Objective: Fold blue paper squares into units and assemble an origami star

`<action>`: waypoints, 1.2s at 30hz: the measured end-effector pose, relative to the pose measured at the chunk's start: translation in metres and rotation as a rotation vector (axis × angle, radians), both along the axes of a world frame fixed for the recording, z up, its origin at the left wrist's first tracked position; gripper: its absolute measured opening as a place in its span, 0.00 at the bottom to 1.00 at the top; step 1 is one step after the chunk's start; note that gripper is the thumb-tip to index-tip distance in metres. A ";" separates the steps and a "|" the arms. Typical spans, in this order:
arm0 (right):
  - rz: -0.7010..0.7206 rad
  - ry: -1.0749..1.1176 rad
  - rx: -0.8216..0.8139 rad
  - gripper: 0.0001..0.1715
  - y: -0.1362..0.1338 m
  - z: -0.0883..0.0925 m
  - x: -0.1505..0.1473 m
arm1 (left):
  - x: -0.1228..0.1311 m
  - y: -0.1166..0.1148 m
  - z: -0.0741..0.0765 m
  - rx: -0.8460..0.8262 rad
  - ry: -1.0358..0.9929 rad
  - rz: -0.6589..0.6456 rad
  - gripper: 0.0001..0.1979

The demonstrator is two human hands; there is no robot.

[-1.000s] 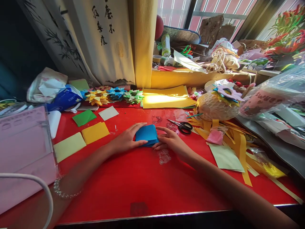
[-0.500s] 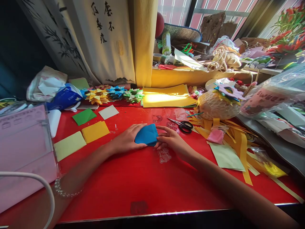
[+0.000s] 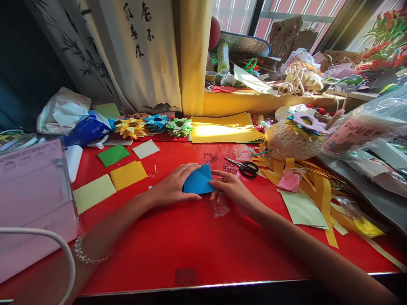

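A small stack of blue paper [image 3: 197, 181] is held between my two hands, just above or on the red tabletop. My left hand [image 3: 173, 184] curves around its left side, with the fingers along the top edge and the thumb stretched along the bottom edge. At the right edge, my right hand [image 3: 233, 190] pinches the paper between thumb and fingers. A slanting line crosses the top sheet's upper part. Beyond my right hand lie black-handled scissors [image 3: 247, 169], their blades pointing left.
Green paper [image 3: 113, 156], yellow paper [image 3: 128, 175] and pale sheets [image 3: 94, 193] lie left. Folded paper stars [image 3: 155, 123] line the back. Yellow strips [image 3: 324, 203] and a pale green sheet [image 3: 303, 209] spread right. A pink folder [image 3: 32, 203] covers the near left.
The blue paper has turned slightly and its sheets look more evenly lined up. My left fingers and thumb have shifted along its edges; my right hand has barely moved.
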State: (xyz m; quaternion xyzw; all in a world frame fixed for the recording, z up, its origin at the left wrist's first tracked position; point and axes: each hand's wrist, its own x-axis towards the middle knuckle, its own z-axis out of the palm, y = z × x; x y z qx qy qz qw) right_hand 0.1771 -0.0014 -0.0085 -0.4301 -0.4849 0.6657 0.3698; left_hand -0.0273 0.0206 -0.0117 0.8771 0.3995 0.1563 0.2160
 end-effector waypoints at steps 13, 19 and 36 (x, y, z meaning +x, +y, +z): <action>-0.236 0.196 -0.074 0.10 0.014 0.001 0.016 | -0.013 0.005 0.010 -0.068 0.150 0.125 0.43; -0.336 0.249 -0.091 0.09 0.017 0.000 0.020 | -0.014 0.004 0.014 -0.095 0.096 0.110 0.39; -0.338 0.287 -0.106 0.08 0.022 -0.005 0.023 | -0.020 0.014 0.009 0.160 -0.050 -0.084 0.16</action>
